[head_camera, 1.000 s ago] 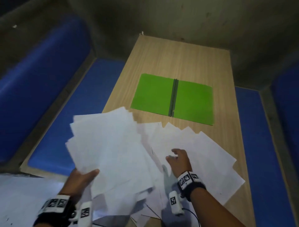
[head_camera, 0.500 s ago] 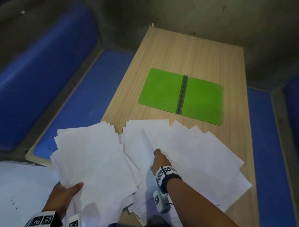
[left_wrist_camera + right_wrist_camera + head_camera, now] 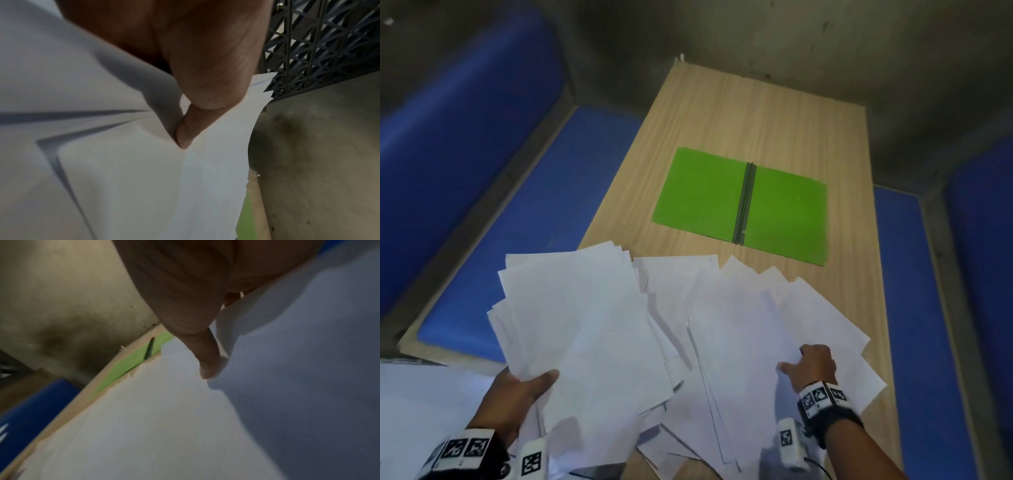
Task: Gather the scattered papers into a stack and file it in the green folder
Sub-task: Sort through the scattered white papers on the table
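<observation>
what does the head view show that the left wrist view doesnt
Only the head view shows the right hand picking at the fanned papers on the table, the whole open green folder with its dark spine, and the blue seats on both sides.

Only the left wrist view shows, close up, the thumb pressing a crease into the top sheet, and a dark lattice panel behind.

Both show the left hand gripping its bundle of papers, a bit of green folder and the wooden table edge.

White papers lay on a pale woodgrain table; the folder was bright green, the benches blue.
</observation>
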